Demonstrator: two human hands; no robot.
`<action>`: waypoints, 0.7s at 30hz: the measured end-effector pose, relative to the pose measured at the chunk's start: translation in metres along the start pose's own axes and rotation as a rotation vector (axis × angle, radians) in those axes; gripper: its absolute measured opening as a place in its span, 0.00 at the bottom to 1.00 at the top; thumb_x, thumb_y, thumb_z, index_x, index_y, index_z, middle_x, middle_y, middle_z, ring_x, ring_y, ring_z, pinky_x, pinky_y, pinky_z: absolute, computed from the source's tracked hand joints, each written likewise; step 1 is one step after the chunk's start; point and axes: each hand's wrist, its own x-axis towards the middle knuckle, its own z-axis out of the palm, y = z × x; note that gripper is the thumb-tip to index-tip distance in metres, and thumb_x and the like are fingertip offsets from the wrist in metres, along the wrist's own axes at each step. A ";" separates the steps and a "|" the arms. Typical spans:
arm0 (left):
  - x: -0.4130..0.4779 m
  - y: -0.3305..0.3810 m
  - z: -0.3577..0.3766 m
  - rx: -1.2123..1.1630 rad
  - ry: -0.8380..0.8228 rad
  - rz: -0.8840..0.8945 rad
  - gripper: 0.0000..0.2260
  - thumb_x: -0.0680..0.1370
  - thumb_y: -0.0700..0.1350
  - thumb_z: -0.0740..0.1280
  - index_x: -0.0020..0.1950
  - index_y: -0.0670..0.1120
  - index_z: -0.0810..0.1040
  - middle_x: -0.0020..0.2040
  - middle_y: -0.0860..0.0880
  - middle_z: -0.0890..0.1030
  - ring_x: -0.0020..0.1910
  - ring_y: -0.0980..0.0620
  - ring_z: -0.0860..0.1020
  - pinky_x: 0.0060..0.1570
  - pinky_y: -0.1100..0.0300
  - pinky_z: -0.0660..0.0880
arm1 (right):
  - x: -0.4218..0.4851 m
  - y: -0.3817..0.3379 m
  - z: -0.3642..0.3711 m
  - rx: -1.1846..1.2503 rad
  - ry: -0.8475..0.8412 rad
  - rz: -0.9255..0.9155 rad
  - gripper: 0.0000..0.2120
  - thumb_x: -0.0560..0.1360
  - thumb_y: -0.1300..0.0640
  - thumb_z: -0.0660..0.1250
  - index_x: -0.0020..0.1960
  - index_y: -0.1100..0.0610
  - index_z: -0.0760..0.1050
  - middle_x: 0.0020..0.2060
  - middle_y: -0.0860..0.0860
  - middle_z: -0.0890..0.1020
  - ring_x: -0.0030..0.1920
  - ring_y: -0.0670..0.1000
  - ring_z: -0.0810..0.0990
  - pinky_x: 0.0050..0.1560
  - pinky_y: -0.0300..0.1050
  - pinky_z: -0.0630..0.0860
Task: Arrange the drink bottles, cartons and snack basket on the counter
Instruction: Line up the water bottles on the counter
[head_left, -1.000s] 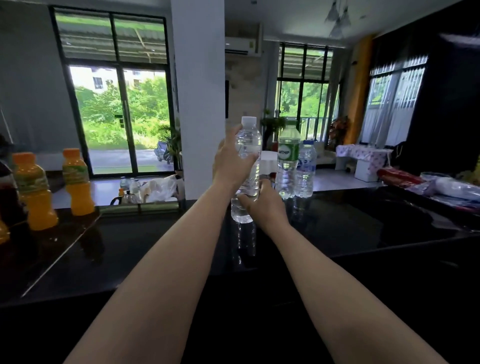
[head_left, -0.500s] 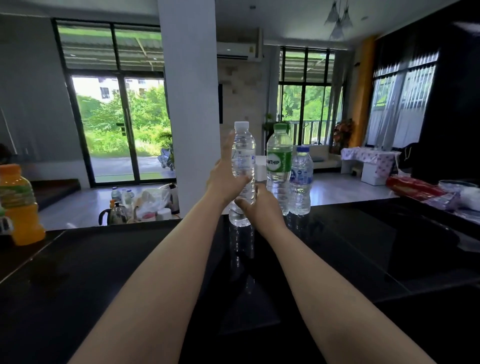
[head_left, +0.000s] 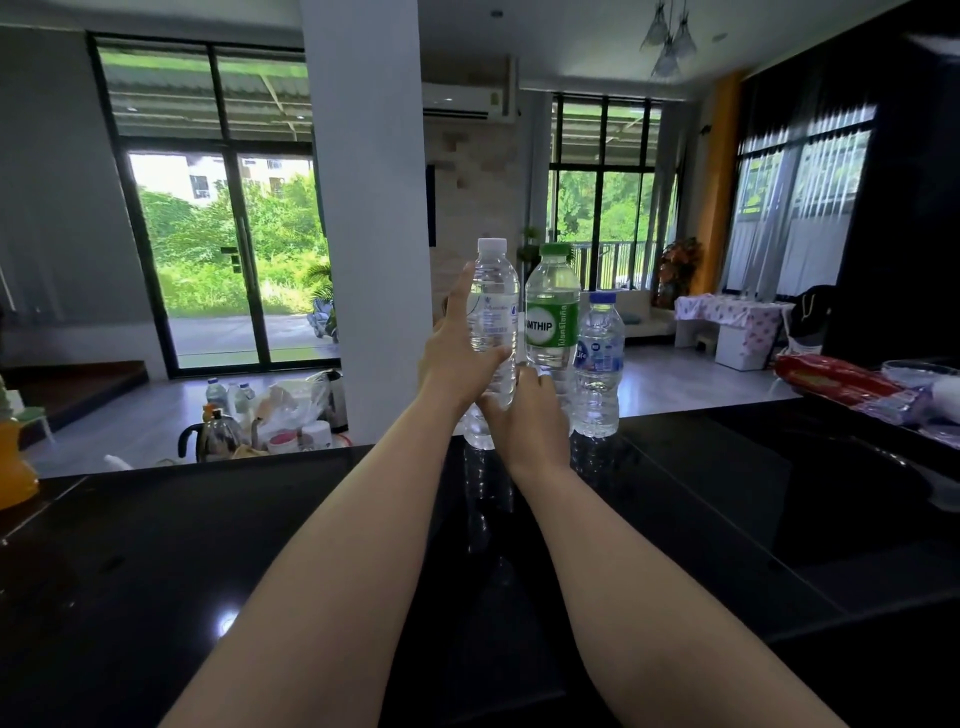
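A clear water bottle with a white cap stands upright at the far edge of the black counter. My left hand wraps its left side and my right hand grips its lower part. Just to its right stands a water bottle with a green label and green cap, then a shorter water bottle with a blue cap. An orange juice bottle shows partly at the left edge. No carton or snack basket can be made out.
A red packet and clear plastic items lie at the counter's far right. A white pillar rises behind the counter. Beyond it, on the floor, sit a kettle, bags and small bottles.
The view has swung right, so the two orange juice bottles slid out at the left. The clear bottle in both hands has come down beside the green-label bottle.
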 end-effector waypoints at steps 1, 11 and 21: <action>0.000 0.000 0.001 -0.006 0.001 0.002 0.44 0.72 0.45 0.74 0.76 0.65 0.48 0.72 0.49 0.70 0.66 0.44 0.72 0.59 0.44 0.74 | 0.000 0.000 0.000 -0.012 0.009 0.001 0.27 0.77 0.47 0.66 0.70 0.59 0.65 0.65 0.55 0.71 0.59 0.58 0.75 0.47 0.47 0.67; 0.000 0.001 0.011 -0.048 0.038 0.019 0.40 0.73 0.48 0.73 0.77 0.62 0.52 0.72 0.50 0.69 0.68 0.47 0.70 0.63 0.43 0.72 | -0.003 0.002 -0.007 -0.081 0.071 -0.029 0.28 0.76 0.47 0.67 0.69 0.60 0.63 0.63 0.56 0.71 0.57 0.59 0.77 0.53 0.52 0.74; -0.002 0.004 0.002 -0.076 -0.030 -0.021 0.41 0.73 0.44 0.72 0.77 0.61 0.50 0.73 0.48 0.67 0.71 0.46 0.66 0.64 0.43 0.71 | -0.013 0.004 -0.015 -0.084 0.050 -0.045 0.24 0.78 0.48 0.64 0.68 0.60 0.64 0.65 0.54 0.71 0.57 0.59 0.77 0.52 0.53 0.75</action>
